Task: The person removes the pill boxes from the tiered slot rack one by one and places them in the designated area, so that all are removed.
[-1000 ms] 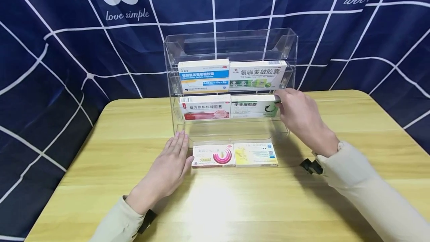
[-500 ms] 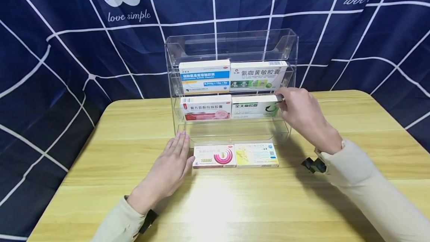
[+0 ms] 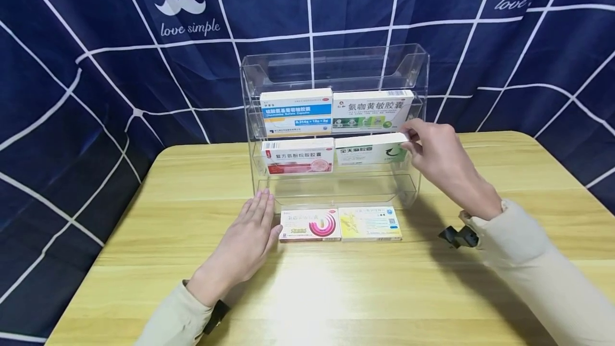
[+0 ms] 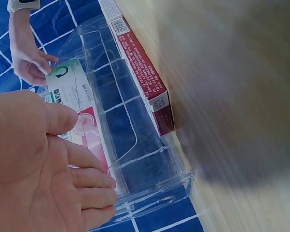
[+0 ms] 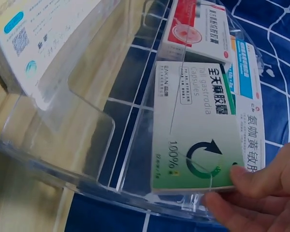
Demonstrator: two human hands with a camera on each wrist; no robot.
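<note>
My right hand (image 3: pixel 444 160) pinches the right end of a white-and-green medicine box (image 3: pixel 369 151) between thumb and fingers. The box sits in the middle tier of a clear acrylic rack (image 3: pixel 336 188), its right end tilted up a little; the right wrist view shows its green end under the thumb. Beside it in that tier stands a white-and-red medicine box (image 3: pixel 300 156). My left hand (image 3: pixel 240 247) lies with straight fingers at the rack's front left corner. Its thumb is close to a white-and-pink medicine box (image 3: pixel 309 224) lying on the table; whether they touch I cannot tell.
The tier above holds a blue-and-white medicine box (image 3: pixel 296 113) and a white box with a green strip (image 3: pixel 372 111). A white-and-yellow box (image 3: pixel 370 223) lies flat beside the pink one, in front of the rack. A dark blue curtain (image 3: pixel 269 4) hangs behind the wooden table (image 3: pixel 192 175).
The white-and-green box has risen slightly, its right end most, with my right hand pinching it. My left hand stays at the rack's corner. The head view has shifted a little.
</note>
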